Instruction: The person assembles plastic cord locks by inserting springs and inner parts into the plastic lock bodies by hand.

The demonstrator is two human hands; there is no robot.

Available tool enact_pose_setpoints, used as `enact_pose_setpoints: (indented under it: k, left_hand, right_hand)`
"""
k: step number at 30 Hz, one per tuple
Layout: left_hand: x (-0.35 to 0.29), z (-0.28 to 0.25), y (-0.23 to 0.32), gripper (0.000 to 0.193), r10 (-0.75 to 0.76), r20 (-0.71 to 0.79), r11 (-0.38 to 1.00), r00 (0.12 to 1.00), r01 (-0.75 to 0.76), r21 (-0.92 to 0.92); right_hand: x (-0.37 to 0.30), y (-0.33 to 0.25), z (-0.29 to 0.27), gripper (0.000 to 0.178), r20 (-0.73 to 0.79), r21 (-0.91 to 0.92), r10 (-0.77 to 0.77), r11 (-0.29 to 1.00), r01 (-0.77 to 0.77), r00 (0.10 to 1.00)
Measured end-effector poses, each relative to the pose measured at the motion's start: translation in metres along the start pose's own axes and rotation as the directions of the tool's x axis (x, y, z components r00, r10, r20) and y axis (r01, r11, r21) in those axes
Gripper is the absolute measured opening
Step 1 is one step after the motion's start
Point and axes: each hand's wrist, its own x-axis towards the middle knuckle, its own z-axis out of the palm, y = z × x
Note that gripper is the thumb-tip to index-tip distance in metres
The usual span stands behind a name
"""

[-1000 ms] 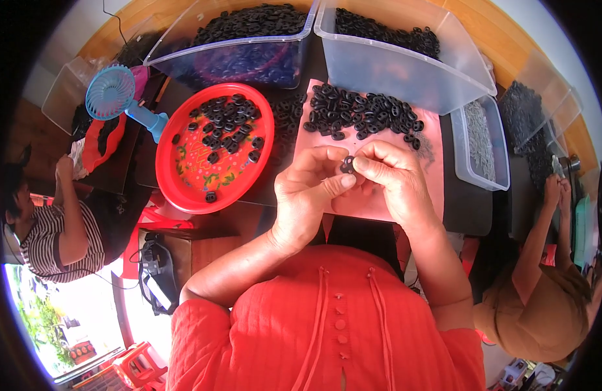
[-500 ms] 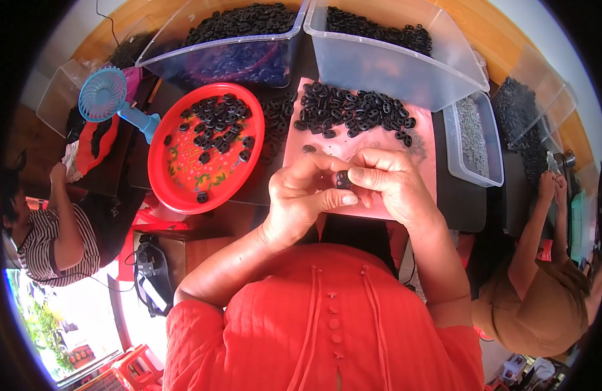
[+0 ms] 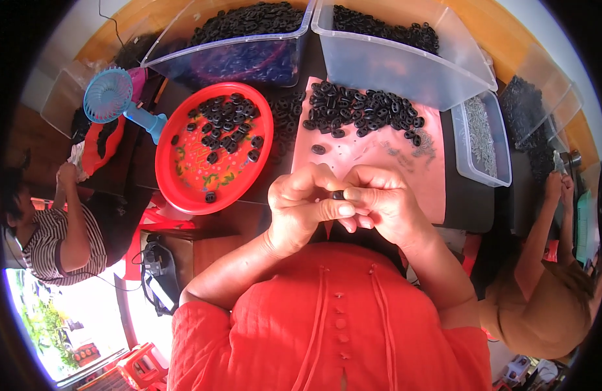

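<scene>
Pinching a small black piece (image 3: 338,194) between the fingertips of my left hand (image 3: 297,203) and right hand (image 3: 387,201), I now hold it lower, nearer my chest, and turned so its holes no longer show; it is still in work, not released. Beyond, a lone black oval (image 3: 318,149) lies uncovered on the pink sheet (image 3: 434,179), then the loose black pile (image 3: 359,111), then clear bins (image 3: 405,81).

With our left hand (image 3: 297,212) and right hand (image 3: 387,203) we pinch a small black piece (image 3: 338,195), right of a red tray (image 3: 232,176).
</scene>
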Motion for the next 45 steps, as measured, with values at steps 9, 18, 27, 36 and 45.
enact_pose_setpoints:
  k: [9,18,27,36,45]
  left_hand:
    - [0.016,-0.035,0.113,0.033,0.361,-0.185,0.722,0.914,-0.149,0.675]
    - [0.028,-0.010,0.023,0.015,0.041,0.443,0.015,0.895,-0.444,0.896]
    - [0.044,0.014,-0.018,0.018,0.009,0.254,0.042,0.967,-0.254,0.966]
    - [0.061,0.002,-0.025,0.013,-0.113,0.407,-0.291,0.907,-0.421,0.859]
    - [0.046,0.010,-0.014,0.005,0.000,0.395,0.027,0.919,-0.395,0.918]
  right_hand:
    - [0.000,-0.038,-0.010,0.013,-0.238,-0.452,-0.431,0.842,0.294,0.870]
    - [-0.025,-0.014,-0.042,0.013,-0.363,-0.492,-0.518,0.812,0.312,0.774]
    - [-0.039,-0.007,-0.053,0.012,-0.332,-0.546,-0.532,0.782,0.301,0.779]
    - [-0.038,0.000,-0.058,0.012,-0.258,-0.607,-0.601,0.710,0.357,0.756]
    - [-0.033,0.005,-0.050,0.007,-0.223,-0.697,-0.683,0.610,0.376,0.695]
